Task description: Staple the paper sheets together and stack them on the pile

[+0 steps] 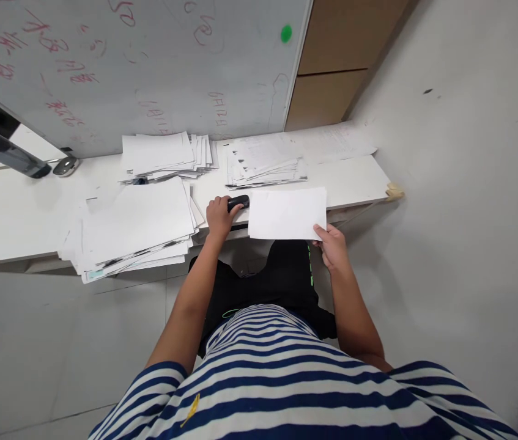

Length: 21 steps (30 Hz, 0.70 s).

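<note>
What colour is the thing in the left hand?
The thing in the left hand is black, seen in the head view.

Free tabletop (355,178) right, paper stack (144,214) left

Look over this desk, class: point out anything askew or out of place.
The nearer left paper stack is askew: it is fanned unevenly, and a corner juts past the front edge of the desk.

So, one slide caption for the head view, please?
Left grip on a black stapler, right grip on white paper, paper stacks on the white desk by a whiteboard.
</note>
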{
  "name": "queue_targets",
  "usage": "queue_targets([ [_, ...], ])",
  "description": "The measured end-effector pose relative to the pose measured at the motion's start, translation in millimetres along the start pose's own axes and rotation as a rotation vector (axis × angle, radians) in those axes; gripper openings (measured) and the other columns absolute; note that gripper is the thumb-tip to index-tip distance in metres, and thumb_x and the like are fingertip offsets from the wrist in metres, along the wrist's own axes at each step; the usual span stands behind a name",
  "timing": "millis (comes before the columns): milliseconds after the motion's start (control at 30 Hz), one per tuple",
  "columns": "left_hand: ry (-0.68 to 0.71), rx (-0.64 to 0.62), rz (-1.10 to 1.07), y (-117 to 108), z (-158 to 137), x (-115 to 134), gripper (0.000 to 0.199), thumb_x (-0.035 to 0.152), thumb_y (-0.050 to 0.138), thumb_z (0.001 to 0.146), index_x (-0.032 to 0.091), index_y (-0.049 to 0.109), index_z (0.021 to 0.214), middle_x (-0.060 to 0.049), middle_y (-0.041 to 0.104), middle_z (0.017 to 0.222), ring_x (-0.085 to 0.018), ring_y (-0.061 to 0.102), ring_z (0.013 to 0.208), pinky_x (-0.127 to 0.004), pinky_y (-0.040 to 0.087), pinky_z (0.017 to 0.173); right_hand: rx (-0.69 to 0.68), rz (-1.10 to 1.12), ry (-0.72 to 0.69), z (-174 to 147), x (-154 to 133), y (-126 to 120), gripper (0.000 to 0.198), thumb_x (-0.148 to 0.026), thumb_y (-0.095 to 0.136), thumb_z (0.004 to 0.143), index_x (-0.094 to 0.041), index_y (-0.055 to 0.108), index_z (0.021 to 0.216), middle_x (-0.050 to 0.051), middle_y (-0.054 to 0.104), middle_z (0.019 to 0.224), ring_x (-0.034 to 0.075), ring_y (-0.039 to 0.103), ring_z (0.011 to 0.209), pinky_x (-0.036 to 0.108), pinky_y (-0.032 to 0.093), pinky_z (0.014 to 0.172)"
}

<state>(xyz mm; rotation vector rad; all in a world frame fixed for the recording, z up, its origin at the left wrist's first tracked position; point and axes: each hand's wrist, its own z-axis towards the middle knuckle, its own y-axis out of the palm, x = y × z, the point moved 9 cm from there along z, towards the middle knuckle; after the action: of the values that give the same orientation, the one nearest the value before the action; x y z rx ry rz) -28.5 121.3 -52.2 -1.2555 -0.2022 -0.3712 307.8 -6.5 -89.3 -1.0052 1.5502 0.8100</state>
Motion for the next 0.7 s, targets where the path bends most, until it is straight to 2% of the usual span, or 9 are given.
queue_targets([
  [133, 0.006, -0.056, 0.038, 6, 0, -4, 0.032, 0.04, 0.049, 0.095, 0.023, 0.062, 0.12, -0.014, 0.064, 0.114, -0.035, 0.057, 0.11, -0.046, 0.046, 0.091, -0.098, -0.007, -0.018, 4, -17, 37, 0.045, -0.059, 0.069, 0.077, -0.018, 0.068, 0.097, 0.008, 0.07, 0.081, 0.025, 0.066, 0.075, 0.041, 0.056, 0.063],
  [200, 0.023, -0.101, 0.025, 11, 1, -6, 0.032, 0.032, 0.049, 0.094, 0.022, 0.062, 0.121, -0.014, 0.065, 0.116, -0.036, 0.056, 0.114, -0.049, 0.045, 0.096, -0.147, 0.03, -0.045, 8, -34, 67, 0.045, -0.059, 0.068, 0.078, -0.019, 0.067, 0.098, 0.007, 0.07, 0.084, 0.023, 0.065, 0.075, 0.039, 0.055, 0.063],
  [267, 0.074, -0.118, -0.032, 12, 1, -4, 0.037, 0.036, 0.052, 0.092, 0.024, 0.06, 0.127, -0.013, 0.064, 0.121, -0.036, 0.052, 0.122, -0.052, 0.04, 0.105, -0.212, 0.073, -0.081, 16, -56, 108, 0.042, -0.058, 0.068, 0.079, -0.02, 0.066, 0.097, 0.004, 0.068, 0.081, 0.019, 0.062, 0.07, 0.034, 0.053, 0.059],
  [367, 0.142, -0.114, -0.082, 9, 2, 1, 0.052, 0.052, 0.056, 0.09, 0.023, 0.056, 0.133, -0.013, 0.063, 0.127, -0.037, 0.049, 0.127, -0.053, 0.035, 0.11, -0.377, 0.096, -0.141, 32, -89, 193, 0.036, -0.054, 0.067, 0.082, -0.02, 0.063, 0.093, 0.0, 0.061, 0.072, 0.013, 0.055, 0.059, 0.027, 0.048, 0.052],
  [433, 0.151, -0.122, -0.052, 7, 2, 3, 0.055, 0.058, 0.055, 0.09, 0.019, 0.058, 0.129, -0.016, 0.062, 0.122, -0.038, 0.052, 0.12, -0.052, 0.039, 0.103, -0.485, 0.059, -0.149, 46, -104, 258, 0.034, -0.053, 0.065, 0.085, -0.02, 0.06, 0.09, -0.001, 0.057, 0.07, 0.011, 0.052, 0.056, 0.026, 0.047, 0.052],
  [533, 0.161, -0.141, 0.004, 8, 3, 5, 0.053, 0.059, 0.053, 0.091, 0.017, 0.061, 0.121, -0.018, 0.063, 0.113, -0.036, 0.056, 0.11, -0.049, 0.042, 0.094, -0.543, 0.016, -0.119, 72, -112, 349, 0.034, -0.052, 0.062, 0.089, -0.018, 0.056, 0.09, -0.002, 0.052, 0.07, 0.01, 0.055, 0.056, 0.025, 0.046, 0.055],
  [633, 0.183, -0.146, 0.05, 12, 3, 6, 0.051, 0.059, 0.052, 0.092, 0.017, 0.06, 0.118, -0.017, 0.062, 0.11, -0.033, 0.056, 0.105, -0.046, 0.042, 0.09, -0.57, 0.019, -0.095, 98, -107, 423, 0.038, -0.053, 0.057, 0.092, -0.017, 0.054, 0.104, 0.0, 0.052, 0.079, 0.013, 0.063, 0.066, 0.025, 0.049, 0.059],
  [700, 0.19, -0.141, 0.079, 13, 3, 5, 0.052, 0.06, 0.051, 0.092, 0.017, 0.06, 0.119, -0.016, 0.062, 0.109, -0.032, 0.056, 0.104, -0.045, 0.042, 0.088, -0.652, 0.055, -0.146, 109, -104, 460, 0.044, -0.053, 0.053, 0.093, -0.017, 0.048, 0.119, 0.001, 0.054, 0.087, 0.016, 0.066, 0.07, 0.027, 0.05, 0.058],
])
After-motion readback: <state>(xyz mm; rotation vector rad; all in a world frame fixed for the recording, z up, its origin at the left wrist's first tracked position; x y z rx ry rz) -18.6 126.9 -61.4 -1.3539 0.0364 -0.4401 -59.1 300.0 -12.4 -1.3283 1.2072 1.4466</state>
